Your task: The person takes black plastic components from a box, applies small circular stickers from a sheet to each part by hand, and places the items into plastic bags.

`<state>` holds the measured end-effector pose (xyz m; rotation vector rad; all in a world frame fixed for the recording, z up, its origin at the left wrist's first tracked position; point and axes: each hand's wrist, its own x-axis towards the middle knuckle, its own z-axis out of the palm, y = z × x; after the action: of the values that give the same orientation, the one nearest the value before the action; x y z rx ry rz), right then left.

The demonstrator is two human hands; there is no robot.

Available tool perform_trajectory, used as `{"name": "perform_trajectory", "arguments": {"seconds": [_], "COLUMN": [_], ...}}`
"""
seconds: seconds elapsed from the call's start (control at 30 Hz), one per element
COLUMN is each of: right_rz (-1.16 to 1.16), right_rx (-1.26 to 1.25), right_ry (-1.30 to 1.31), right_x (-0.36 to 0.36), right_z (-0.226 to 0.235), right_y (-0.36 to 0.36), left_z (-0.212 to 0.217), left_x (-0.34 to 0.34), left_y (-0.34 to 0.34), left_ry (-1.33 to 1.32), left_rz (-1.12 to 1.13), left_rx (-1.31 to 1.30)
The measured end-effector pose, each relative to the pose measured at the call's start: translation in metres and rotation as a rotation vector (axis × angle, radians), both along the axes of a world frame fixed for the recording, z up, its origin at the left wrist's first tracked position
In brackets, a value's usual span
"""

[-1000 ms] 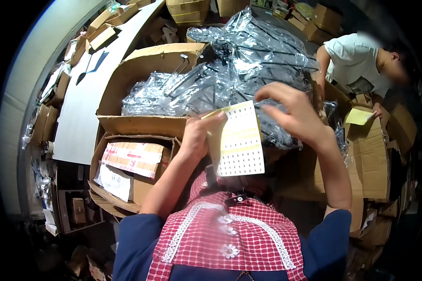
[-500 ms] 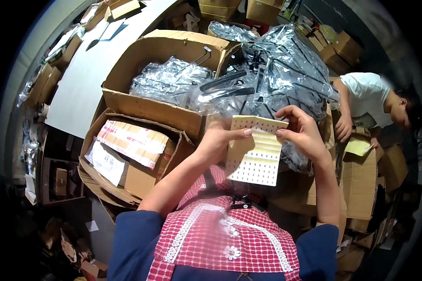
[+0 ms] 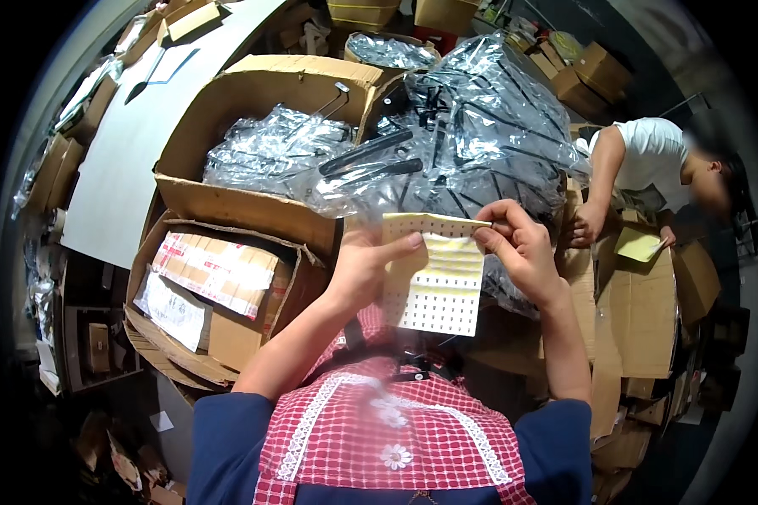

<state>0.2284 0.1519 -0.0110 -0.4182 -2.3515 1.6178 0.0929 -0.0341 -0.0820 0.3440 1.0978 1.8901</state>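
Observation:
A pale yellow sheet of small labels (image 3: 438, 286), with rows of tiny dark marks, is held up in front of my apron. My left hand (image 3: 366, 263) grips its left edge, thumb across the front and the other fingers mostly hidden behind. At the sheet's upper right corner, my right hand (image 3: 518, 252) pinches with thumb and index finger. Whether a loose label is between those fingertips is too small to tell. Just beyond the sheet lies a heap of black metal parts in clear plastic bags (image 3: 472, 135).
An open carton (image 3: 261, 198) of bagged parts stands ahead on the left. Nearer is another carton (image 3: 156, 227) holding a taped box (image 3: 215, 273) and a paper. A white table (image 3: 114, 181) runs along the left. On the right, a co-worker (image 3: 648, 160) leans over cardboard, holding a yellow sheet (image 3: 640, 244).
My right thumb and index finger have come together at the sheet's corner. The whole view has shifted slightly, so the cartons appear further left. My left hand keeps its grip.

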Motion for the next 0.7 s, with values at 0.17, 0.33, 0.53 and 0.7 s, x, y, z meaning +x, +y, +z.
{"name": "perform_trajectory", "arguments": {"seconds": [0.17,0.33,0.53,0.7], "right_rz": [0.017,-0.047,-0.128,-0.129], "right_rx": [0.268,0.065,0.025,0.097], "right_ry": [-0.049,-0.074,0.023,0.044], "right_x": [0.001,0.000,0.003,0.004], "right_z": [0.006,0.007,-0.005,-0.006], "right_y": [-0.003,-0.011,-0.012,-0.015], "left_z": [-0.002,0.000,-0.001,0.005], "left_x": [0.002,0.005,0.000,-0.001], "left_y": [0.001,0.002,0.000,-0.001], "left_ry": [-0.024,-0.026,-0.041,0.025], "left_rz": [0.046,0.048,-0.001,0.005], "left_rx": [0.001,0.017,-0.019,-0.088]}}
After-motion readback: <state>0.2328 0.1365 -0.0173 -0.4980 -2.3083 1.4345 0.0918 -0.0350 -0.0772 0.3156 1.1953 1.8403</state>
